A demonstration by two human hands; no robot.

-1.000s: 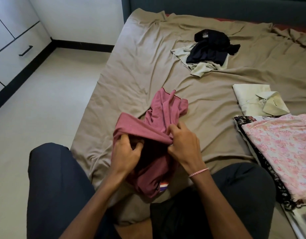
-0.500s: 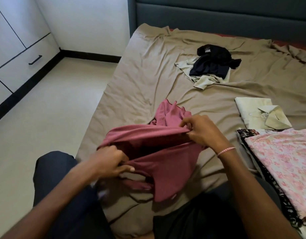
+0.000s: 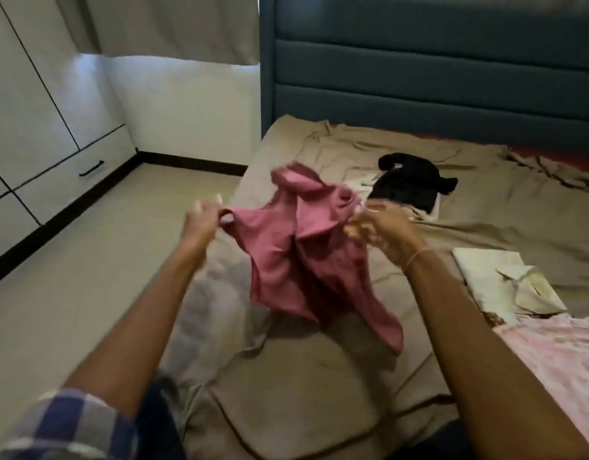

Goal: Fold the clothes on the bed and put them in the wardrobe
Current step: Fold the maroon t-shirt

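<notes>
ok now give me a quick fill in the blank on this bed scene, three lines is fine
1. The left hand and right hand hold the maroon garment up above the ___.
2. The crumpled garment near the headboard is ___ in colour.
3. The folded cream shirt lies to the person's ___.
Missing words: bed; black; right.

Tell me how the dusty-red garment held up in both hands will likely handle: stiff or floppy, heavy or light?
Probably very floppy: the dusty-red garment hangs in loose folds between the left hand and right hand, its lower end drooping. Likely light, since grips at its top edge alone seem to lift it. Pushed, it would probably bunch up, not slide.
</notes>
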